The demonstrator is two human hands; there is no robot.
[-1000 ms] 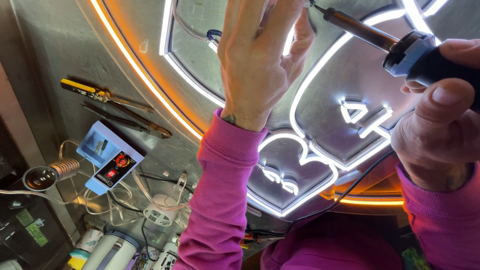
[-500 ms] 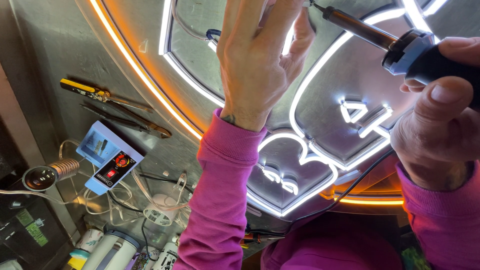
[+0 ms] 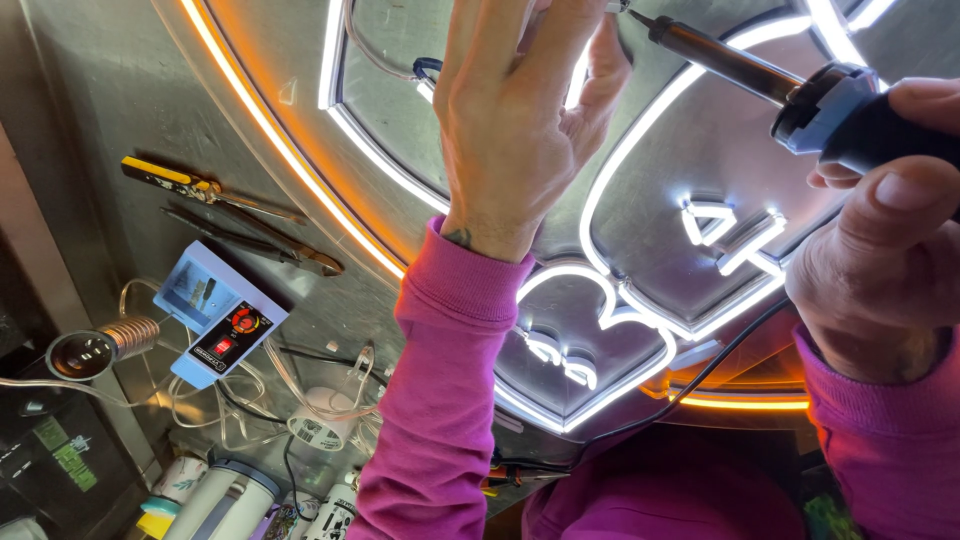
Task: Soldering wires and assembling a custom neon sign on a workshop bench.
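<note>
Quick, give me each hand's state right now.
Left hand: raised against the lit sign, fingertips out of frame; a grip cannot be told.
Right hand: closed on the soldering iron.

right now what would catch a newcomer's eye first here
The glowing sign fills the middle, its white tubes ringed by an orange tube. Over it the right hand grips a soldering iron at the upper right, its tip meeting the left hand at the top. A pale blue soldering station lies at lower left.

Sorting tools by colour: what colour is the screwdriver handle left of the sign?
Yellow and black screwdriver handle, clearest in the head view.
</note>
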